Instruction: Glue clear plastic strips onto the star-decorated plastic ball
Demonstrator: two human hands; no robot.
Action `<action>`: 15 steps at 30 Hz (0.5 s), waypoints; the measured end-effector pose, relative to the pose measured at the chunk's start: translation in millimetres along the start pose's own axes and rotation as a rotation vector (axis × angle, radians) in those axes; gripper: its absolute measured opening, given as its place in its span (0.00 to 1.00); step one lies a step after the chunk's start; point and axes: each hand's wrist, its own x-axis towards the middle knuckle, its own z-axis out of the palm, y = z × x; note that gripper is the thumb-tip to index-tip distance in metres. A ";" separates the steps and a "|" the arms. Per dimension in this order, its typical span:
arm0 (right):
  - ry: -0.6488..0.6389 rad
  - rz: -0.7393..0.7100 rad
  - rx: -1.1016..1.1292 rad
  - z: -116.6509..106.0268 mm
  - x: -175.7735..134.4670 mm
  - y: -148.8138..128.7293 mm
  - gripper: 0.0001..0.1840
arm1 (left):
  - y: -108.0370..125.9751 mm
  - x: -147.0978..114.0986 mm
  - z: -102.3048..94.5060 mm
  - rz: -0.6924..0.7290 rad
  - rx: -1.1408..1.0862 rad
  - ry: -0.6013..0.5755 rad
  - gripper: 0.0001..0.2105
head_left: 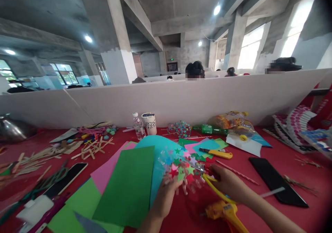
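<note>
My left hand (167, 195) is closed around a clear plastic piece covered in colourful stars (181, 170), held up over the red table. In my right hand (225, 177) is a tool with long curved yellow handles (216, 188), which looks like pliers. Its metal head meets the right side of the starry piece; the exact contact is too blurred to tell. Below my right wrist lies a yellow glue gun (223, 210). Dark green (127, 184) and blue sheets (153, 145) lie left of and behind my left hand.
A yellow utility knife (218, 153) lies behind my hands. A black phone-like slab (278, 181) is at right. A water bottle (138, 126), a paper cup (149, 122) and a green bottle (210, 129) stand or lie by the white partition (160, 101). Wooden sticks (94, 147) are scattered left.
</note>
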 end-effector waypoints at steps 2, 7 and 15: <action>-0.003 0.030 -0.031 2.6 1.0 -7.4 0.12 | 1.2 2.9 8.0 -0.011 0.015 0.007 0.05; 0.028 0.049 -0.170 15.4 11.6 -36.2 0.19 | 6.8 -8.5 -2.7 0.001 0.019 -0.041 0.10; -0.024 -0.010 -0.310 10.5 19.2 -37.1 0.20 | -8.2 -7.9 -24.1 -0.061 -0.182 0.071 0.11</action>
